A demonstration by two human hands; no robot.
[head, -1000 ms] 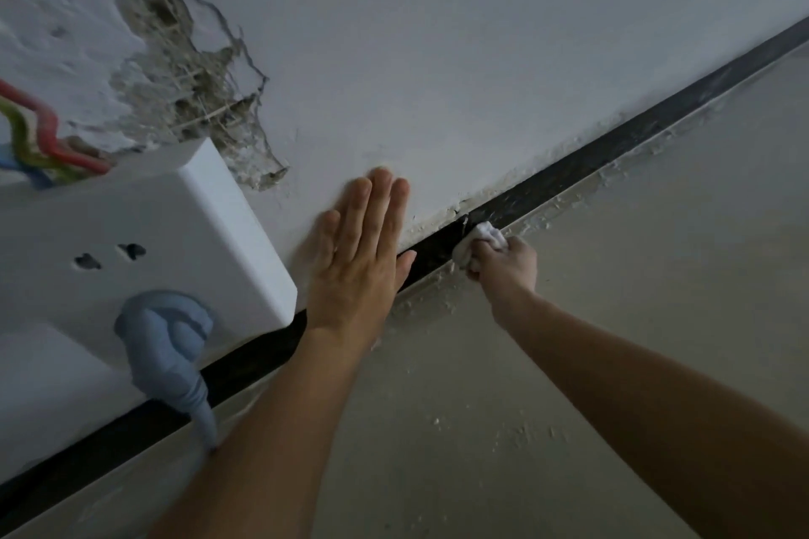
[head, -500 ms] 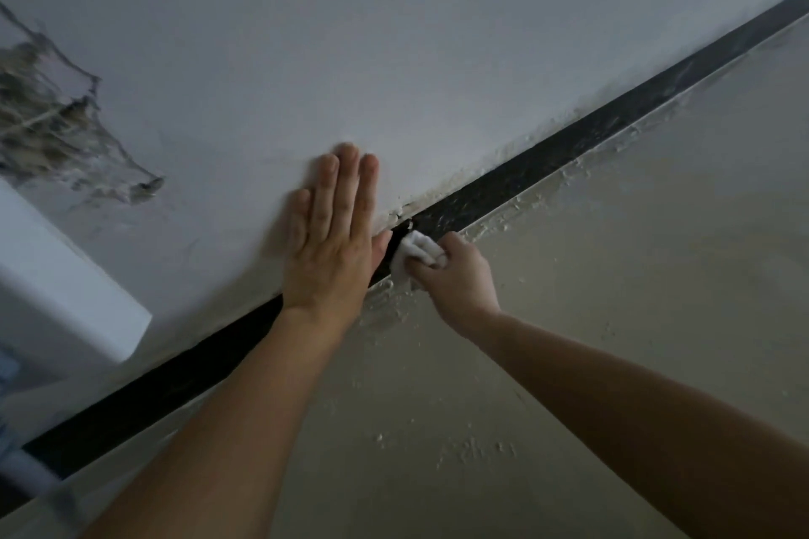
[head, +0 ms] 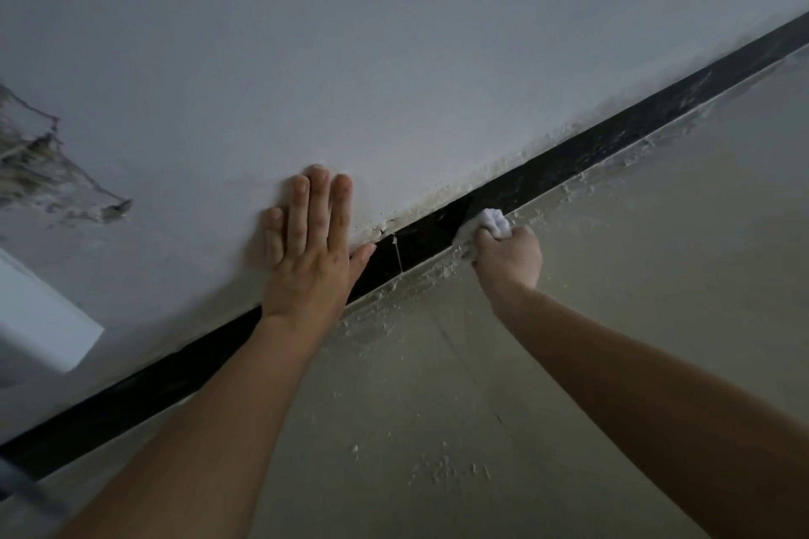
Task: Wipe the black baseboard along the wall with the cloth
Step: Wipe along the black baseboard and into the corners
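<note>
The black baseboard [head: 613,140] runs diagonally from the lower left to the upper right, between the white wall and the beige floor. My right hand [head: 508,254] is closed around a small white cloth [head: 494,222] and presses it against the baseboard's lower edge. My left hand [head: 313,241] lies flat on the wall just above the baseboard, fingers together, thumb resting over the black strip. A thin vertical joint in the baseboard [head: 397,252] shows between my two hands.
White plaster crumbs [head: 442,464] are scattered on the floor [head: 656,276] along the baseboard. A patch of peeled, damaged plaster [head: 52,175] marks the wall at the left. A white socket box [head: 39,319] juts out at the left edge.
My right hand has slid the cloth to the right along the baseboard, away from my left hand. The view has shifted slightly; the left hand stays flat on the wall.
</note>
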